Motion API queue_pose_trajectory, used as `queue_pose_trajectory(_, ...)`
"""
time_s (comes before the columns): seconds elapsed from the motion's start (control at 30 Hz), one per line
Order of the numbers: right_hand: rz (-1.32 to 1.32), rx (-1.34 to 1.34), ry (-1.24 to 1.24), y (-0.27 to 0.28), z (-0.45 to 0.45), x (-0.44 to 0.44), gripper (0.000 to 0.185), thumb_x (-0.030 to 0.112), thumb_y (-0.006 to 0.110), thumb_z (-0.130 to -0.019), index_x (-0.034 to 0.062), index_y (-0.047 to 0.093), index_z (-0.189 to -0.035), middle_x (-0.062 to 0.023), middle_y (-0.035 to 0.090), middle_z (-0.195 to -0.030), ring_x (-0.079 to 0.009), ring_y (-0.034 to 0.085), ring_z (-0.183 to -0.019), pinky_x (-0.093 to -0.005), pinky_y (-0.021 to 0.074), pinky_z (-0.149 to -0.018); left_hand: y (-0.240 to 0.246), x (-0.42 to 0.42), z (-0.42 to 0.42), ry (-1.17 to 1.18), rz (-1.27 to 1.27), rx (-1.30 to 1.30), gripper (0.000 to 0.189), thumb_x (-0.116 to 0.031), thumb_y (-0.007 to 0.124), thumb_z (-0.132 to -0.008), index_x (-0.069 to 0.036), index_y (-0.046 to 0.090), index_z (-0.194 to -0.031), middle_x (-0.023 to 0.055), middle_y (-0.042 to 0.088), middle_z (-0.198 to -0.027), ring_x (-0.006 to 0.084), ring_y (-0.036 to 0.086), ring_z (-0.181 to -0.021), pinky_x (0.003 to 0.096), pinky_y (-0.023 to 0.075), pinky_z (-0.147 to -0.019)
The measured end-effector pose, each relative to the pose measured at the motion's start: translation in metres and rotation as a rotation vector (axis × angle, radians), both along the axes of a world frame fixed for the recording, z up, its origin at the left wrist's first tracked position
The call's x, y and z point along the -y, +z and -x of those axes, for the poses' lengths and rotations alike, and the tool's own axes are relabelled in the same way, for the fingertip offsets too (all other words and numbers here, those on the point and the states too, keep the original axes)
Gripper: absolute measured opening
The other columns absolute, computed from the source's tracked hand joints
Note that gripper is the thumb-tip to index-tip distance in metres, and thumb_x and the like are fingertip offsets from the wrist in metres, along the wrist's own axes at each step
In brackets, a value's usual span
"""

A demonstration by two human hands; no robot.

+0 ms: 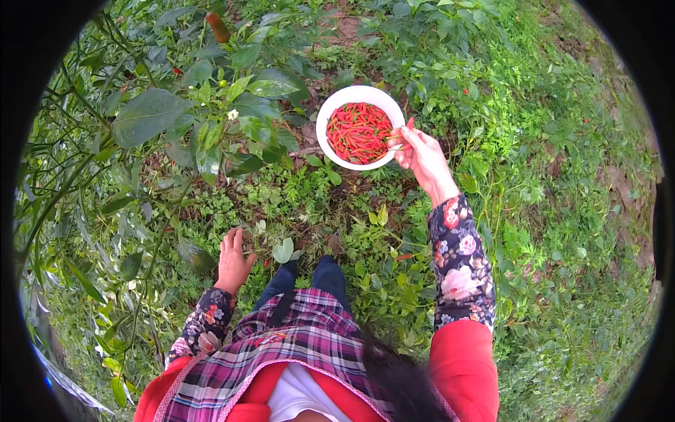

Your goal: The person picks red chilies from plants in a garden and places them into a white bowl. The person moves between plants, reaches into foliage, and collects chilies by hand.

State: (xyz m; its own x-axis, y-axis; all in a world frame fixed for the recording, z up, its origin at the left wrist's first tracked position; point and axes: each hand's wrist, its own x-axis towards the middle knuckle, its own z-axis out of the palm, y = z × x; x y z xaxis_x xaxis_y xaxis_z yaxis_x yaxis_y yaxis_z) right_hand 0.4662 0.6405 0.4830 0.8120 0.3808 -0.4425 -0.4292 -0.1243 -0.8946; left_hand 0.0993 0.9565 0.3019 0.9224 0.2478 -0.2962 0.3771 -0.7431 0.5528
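Observation:
A white bowl (325, 150) sits ahead of me, filled with small red chili peppers (357, 132), many with green stems. At its right rim, my right hand (419, 153) pinches a few red chili peppers (410, 123) between thumb and fingers. Whether this hand also grips the rim, and what supports the bowl underneath, I cannot tell. Lower and to the left, my left hand (233, 262) hangs over the weeds with nothing visible in it, its back towards me and its thumb apart from the fingers.
Tall pepper plants (153, 117) rise close on the left, one bearing an orange-red pepper (218, 27). More leafy plants (437, 42) grow beyond the bowl. Low weeds (548, 221) cover the ground at right. My trousered legs (329, 279) stand below, under a plaid apron (311, 337).

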Motion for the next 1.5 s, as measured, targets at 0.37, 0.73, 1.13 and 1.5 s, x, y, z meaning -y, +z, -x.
queue_pose_trajectory(0.37,1.366,0.639,0.671,-0.277,-0.052,-0.098,0.031,0.021,0.050,-0.097,0.0091,0.076,-0.106,-0.0127,0.061,-0.131,-0.0326,0.058,-0.122,-0.0451,0.0529,-0.095,-0.041,-0.028,0.230,0.283,-0.021,-0.313,0.036,-0.018,0.075,-0.082,-0.003,0.064,-0.113,0.0199,0.059,-0.116,0.0383,0.057,-0.110,0.0432,0.0474,-0.096)
queue_pose_trajectory(0.73,1.081,0.833,0.288,-0.277,-0.058,-0.066,0.025,0.016,0.053,-0.091,-0.0006,0.072,-0.087,-0.0207,0.072,-0.091,-0.0365,0.073,-0.084,-0.0501,0.0573,-0.076,-0.032,-0.010,0.211,0.520,0.258,-0.481,0.033,-0.023,0.070,-0.088,-0.002,0.069,-0.113,0.0206,0.064,-0.112,0.0319,0.070,-0.093,0.0405,0.0558,-0.082)
queue_pose_trajectory(1.13,0.961,-0.211,0.327,-0.194,-0.032,0.046,0.062,0.053,0.074,-0.087,-0.0023,0.066,-0.112,-0.0134,0.070,-0.092,-0.0234,0.071,-0.068,-0.0366,0.0618,-0.065,-0.057,-0.030,0.184,0.528,0.313,-0.419,0.031,-0.025,0.072,-0.086,-0.005,0.070,-0.110,0.0182,0.065,-0.108,0.0315,0.069,-0.090,0.0395,0.0551,-0.081)
queue_pose_trajectory(1.5,0.366,-0.286,-0.528,-0.304,-0.033,0.024,0.027,0.011,0.056,-0.096,-0.0066,0.056,-0.117,-0.0166,0.068,-0.100,-0.0311,0.072,-0.084,-0.0404,0.0617,-0.060,-0.023,-0.021,0.214,0.586,0.170,-0.489,0.027,-0.020,0.059,-0.079,-0.007,0.071,-0.059,0.0102,0.067,-0.057,0.0250,0.065,-0.059,0.0368,0.0524,-0.064)
